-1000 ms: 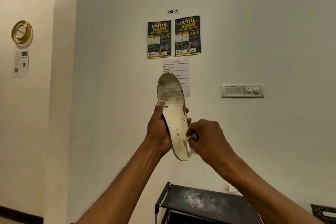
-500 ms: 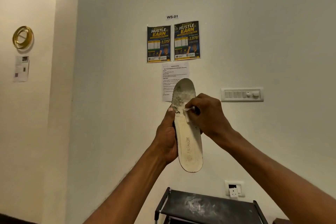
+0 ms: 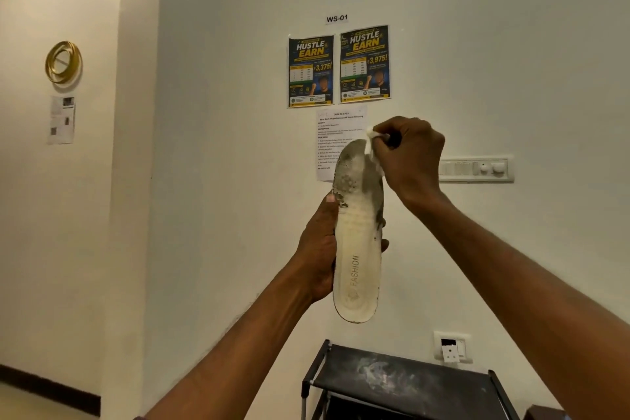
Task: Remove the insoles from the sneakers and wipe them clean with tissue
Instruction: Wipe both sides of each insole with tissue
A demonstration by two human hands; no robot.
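Since the frame half a second earlier, the right hand (image 3: 409,153) has travelled up the insole (image 3: 358,249) from the forefoot to the toe tip; one second ago it was down near the heel. Its grip is clamped on a small wad of white tissue (image 3: 373,138), pinched between thumb and curled fingers and touching the upper right edge of the toe. The grip of the left hand (image 3: 318,249) is clamped on the middle of the insole as before, thumb along the left edge, fingertips showing past the right edge. The insole is held upright in the air, heel down and toe up. It is a long, round-ended cream foam piece with a finely dotted surface and "FASHION" printed lengthwise in grey on the heel half. The forefoot is worn grey and flaked, with dark patches down the right edge. Below stands a black rack (image 3: 409,378) with a tubular frame and a dusty, white-smeared top. On the pale wall behind are a white socket (image 3: 451,348), a switch panel (image 3: 475,169), a printed sheet (image 3: 327,133) and two blue-and-yellow posters (image 3: 337,66).
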